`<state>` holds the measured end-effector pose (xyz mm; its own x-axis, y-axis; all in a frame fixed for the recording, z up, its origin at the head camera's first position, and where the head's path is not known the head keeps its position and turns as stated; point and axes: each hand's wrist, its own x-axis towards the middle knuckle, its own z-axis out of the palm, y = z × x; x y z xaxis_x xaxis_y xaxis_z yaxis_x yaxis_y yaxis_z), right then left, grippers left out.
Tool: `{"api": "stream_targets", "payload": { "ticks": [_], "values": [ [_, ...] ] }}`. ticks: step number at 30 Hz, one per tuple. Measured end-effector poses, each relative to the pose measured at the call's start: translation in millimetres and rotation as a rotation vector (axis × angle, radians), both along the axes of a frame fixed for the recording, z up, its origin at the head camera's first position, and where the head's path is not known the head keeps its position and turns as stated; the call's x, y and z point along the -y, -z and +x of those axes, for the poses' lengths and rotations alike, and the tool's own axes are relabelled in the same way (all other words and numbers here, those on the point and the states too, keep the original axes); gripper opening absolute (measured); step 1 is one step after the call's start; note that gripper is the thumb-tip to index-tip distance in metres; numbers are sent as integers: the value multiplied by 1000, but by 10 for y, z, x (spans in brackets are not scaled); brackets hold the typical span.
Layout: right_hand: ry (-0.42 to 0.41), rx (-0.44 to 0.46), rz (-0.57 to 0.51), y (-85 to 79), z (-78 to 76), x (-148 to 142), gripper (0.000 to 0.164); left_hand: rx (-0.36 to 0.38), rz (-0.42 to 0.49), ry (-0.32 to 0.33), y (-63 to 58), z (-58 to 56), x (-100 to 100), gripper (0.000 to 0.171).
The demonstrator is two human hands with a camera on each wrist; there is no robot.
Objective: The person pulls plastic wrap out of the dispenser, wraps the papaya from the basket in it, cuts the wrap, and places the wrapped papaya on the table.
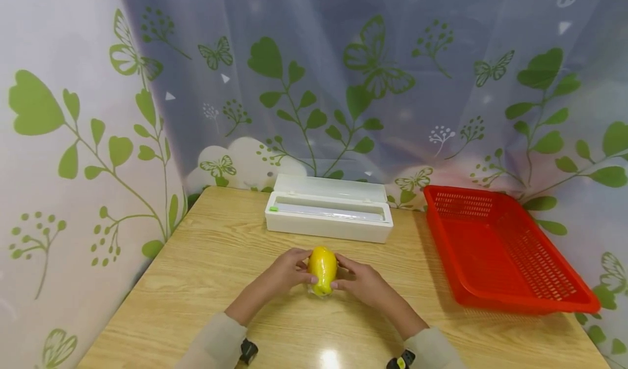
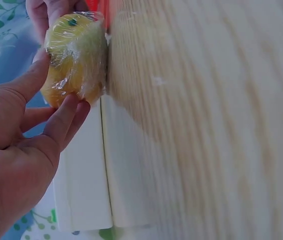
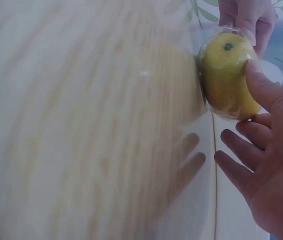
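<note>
A yellow mango (image 1: 322,270), wrapped in clear cling film, is between both hands at the middle of the table. My left hand (image 1: 291,268) pinches its left side with thumb and fingertips. On the other side, my right hand (image 1: 362,283) holds it between thumb and index finger, with the other fingers spread apart. The left wrist view shows crinkled film over the mango (image 2: 74,60). A small green stem spot shows on the mango (image 3: 226,75) in the right wrist view. Just beyond stands a white cling film box (image 1: 328,226), lid raised, with a roll inside.
A red plastic basket (image 1: 448,249) with perforated sides stands at the right of the wooden table (image 1: 196,282). Behind the table hangs a patterned curtain (image 1: 314,102) with leaves and butterflies, and another covers the left side.
</note>
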<state>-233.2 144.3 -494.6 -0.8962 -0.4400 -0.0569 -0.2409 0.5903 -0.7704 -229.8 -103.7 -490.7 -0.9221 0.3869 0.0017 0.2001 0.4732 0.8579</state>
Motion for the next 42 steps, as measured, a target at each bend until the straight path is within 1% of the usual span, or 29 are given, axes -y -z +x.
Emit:
{"api": "stream_targets", "payload": {
  "ticks": [4, 8, 15, 22, 25, 27, 30, 32, 35, 37, 40, 42],
  "values": [
    [44, -4, 10, 1, 24, -17, 83, 25, 27, 23, 23, -21, -29, 69],
    [83, -23, 22, -12, 44, -37, 85, 72, 57, 52, 33, -52, -64, 72],
    [109, -59, 29, -69, 74, -92, 83, 169, 153, 103, 24, -88, -158, 74],
    [131, -76, 58, -76, 88, -146, 81, 195, 173, 141, 87, -140, -236, 72],
    [129, -96, 72, -72, 88, -161, 80, 196, 173, 157, 96, -149, -236, 73],
    [115, -119, 85, -71, 87, -167, 80, 186, 153, 142, 82, -145, -231, 77],
    [83, -160, 105, -74, 77, -167, 81, 143, 117, 114, 42, -140, -235, 83],
    [70, -172, 112, -78, 73, -166, 81, 106, 93, 118, 19, -137, -256, 84],
    [63, -144, 93, -81, 57, -176, 80, 49, 71, 155, 13, -139, -299, 77],
    [67, -106, 70, -79, 43, -190, 80, 33, 57, 165, 13, -134, -315, 73],
    [61, -53, 33, -63, 14, -215, 78, 39, 68, 156, 26, -130, -315, 71],
    [43, -31, 8, -50, -1, -230, 76, 60, 88, 155, 31, -128, -309, 72]
  ]
}}
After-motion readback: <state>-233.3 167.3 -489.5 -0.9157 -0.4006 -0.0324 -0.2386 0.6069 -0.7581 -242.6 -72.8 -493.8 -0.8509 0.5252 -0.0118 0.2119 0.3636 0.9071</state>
